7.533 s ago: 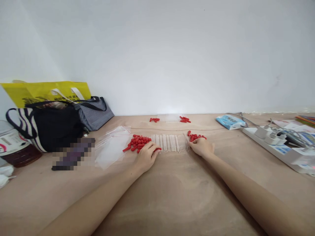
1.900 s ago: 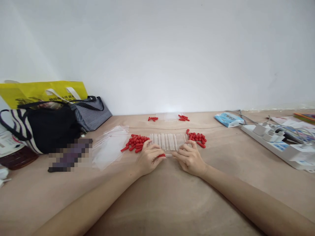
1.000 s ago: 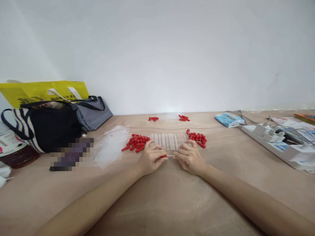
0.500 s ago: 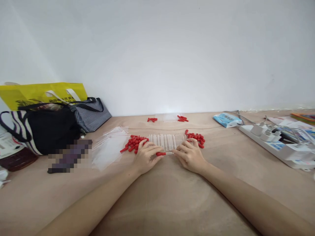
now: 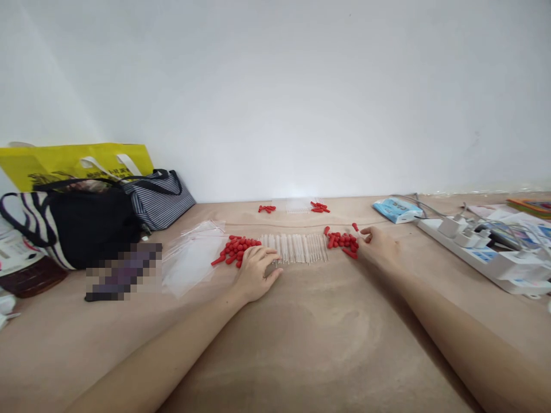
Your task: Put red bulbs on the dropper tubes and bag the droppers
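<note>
My left hand rests by the left end of a row of clear thin tubes. Its thumb stands apart from the fingers, with nothing between them. A heap of red rubber bulbs lies just behind and left of this hand. Off the row's other end, my right hand pinches a dropper whose red bulb points away to the upper left; the fingers hide most of its tube. Beside that hand sits a second heap of red bulbs.
Clear plastic bags lie left. Farther back are small groups of red bulbs and clear tubes. Bags stand at left by a dark blurred object. A blue packet and power strip occupy the right.
My right hand has carried the dropper from in front of the row to the right-hand heap. My left hand has let go of the bulb end and stays nearly in place.
</note>
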`<state>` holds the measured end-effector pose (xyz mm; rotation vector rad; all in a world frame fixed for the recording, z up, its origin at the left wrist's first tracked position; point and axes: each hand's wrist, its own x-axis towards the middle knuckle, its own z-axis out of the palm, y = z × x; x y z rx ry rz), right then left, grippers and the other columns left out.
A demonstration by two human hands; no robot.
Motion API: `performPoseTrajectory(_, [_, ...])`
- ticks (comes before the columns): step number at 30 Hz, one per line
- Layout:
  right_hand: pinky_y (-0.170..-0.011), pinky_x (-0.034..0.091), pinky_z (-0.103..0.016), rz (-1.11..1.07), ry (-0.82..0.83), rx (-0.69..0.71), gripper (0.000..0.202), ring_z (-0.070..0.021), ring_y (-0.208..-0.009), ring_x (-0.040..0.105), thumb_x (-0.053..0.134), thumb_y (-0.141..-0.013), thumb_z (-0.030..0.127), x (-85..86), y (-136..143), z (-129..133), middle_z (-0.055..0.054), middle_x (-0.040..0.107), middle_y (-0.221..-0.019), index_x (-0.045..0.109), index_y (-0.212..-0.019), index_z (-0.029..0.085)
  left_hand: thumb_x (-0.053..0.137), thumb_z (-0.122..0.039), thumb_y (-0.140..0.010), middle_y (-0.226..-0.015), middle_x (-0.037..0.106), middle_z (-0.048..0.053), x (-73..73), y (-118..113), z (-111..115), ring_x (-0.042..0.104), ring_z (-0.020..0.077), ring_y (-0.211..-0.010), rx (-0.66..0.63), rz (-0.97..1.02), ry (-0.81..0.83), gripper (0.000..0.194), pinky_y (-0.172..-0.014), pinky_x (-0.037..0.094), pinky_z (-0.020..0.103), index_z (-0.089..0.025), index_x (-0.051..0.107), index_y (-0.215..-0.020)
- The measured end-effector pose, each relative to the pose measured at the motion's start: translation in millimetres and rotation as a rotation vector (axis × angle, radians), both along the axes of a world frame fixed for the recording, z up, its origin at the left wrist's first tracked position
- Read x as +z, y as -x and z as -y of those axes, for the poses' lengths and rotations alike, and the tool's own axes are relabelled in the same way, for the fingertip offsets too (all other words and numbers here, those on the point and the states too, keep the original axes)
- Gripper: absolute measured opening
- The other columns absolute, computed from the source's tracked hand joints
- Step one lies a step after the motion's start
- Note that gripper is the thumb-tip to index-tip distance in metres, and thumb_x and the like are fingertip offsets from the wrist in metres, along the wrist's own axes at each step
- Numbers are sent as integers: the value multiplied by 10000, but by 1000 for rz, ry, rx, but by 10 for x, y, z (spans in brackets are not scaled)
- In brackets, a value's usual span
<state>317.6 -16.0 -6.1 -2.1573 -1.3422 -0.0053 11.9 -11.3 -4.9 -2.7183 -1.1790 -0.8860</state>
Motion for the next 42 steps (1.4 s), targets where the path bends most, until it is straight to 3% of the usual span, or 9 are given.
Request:
performPoseTrajectory(9, [-694, 350, -357, 17, 171, 59, 298, -249, -838, 569, 431, -764, 396, -144, -182, -93, -71, 648, -878, 629, -908, 227, 553, -264, -753, -990, 598, 39, 2, -2, 10, 475, 229, -981, 2, 1, 36, 132, -884, 318, 422, -213, 615, -857])
performPoseTrajectory(16, [-683, 314, -341, 30, 55, 56, 330, -224, -790, 563, 417, -756, 459, -39, -111, -41, -55, 647, -805, 631, -812, 215, 544, -256, -757, -995, 594, 39, 9, -3, 16, 476, 223, -977, -6, 9, 41, 192, -876, 328, 409, -214, 595, -937])
performPoseTrajectory(21, [-683, 280, -339, 241, 82, 300, 305, -209, -748, 538, 507, -672, 516, 103, 34, 60, -19, 632, -705, 599, -640, 227, 548, -263, -753, -1006, 591, 42, 14, -6, 16, 470, 234, -991, 24, 2, 33, 207, -879, 320, 420, -216, 591, -950])
performPoseTrajectory(28, [-642, 264, -321, 389, 101, 342, 200, -211, -762, 522, 516, -719, 388, 48, 120, 69, -37, 635, -764, 611, -667, 220, 550, -278, -750, -1010, 589, 44, -4, -3, 7, 471, 240, -996, 37, -3, 15, 206, -875, 319, 425, -223, 594, -943])
performPoseTrajectory(32, [-642, 257, -316, 386, 8, 368, 192, -204, -747, 515, 491, -748, 325, 41, 176, 87, -37, 629, -728, 607, -648, 209, 548, -288, -757, -1000, 591, 47, -3, -9, 13, 475, 235, -991, 55, 13, -14, 197, -880, 315, 421, -214, 592, -933])
performPoseTrajectory(37, [-672, 253, -310, 363, -222, 600, 172, -177, -734, 498, 503, -771, 300, 51, 445, 215, -21, 610, -688, 602, -667, 206, 555, -295, -748, -977, 591, 44, 45, -94, -52, 485, 237, -967, 153, 74, -28, 109, -861, 319, 434, -214, 594, -809])
performPoseTrajectory(42, [-643, 243, -291, 431, -268, 878, 121, -153, -691, 456, 548, -764, 288, 11, 676, 326, -14, 573, -655, 607, -694, 208, 588, -303, -718, -1033, 547, 60, 123, -448, -173, 446, 257, -1011, 184, 25, -14, 117, -846, 336, 431, -215, 593, -794])
